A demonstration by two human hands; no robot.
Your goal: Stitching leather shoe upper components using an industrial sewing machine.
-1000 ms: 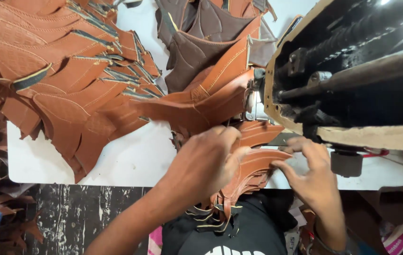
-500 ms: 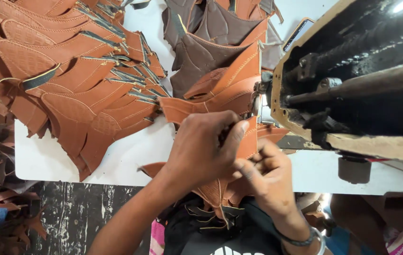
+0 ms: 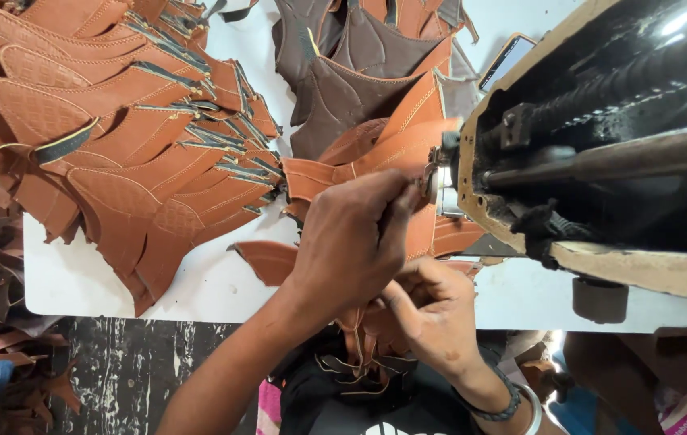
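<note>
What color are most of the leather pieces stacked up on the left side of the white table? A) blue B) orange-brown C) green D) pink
B: the big pile of leather pieces lying on the white table is orange-brown, with a few darker brown pieces behind.

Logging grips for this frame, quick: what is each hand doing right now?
Left hand: closed, pinching the tan leather piece beside the sewing machine.
Right hand: fingers curled on the same leather, lower down.
</note>
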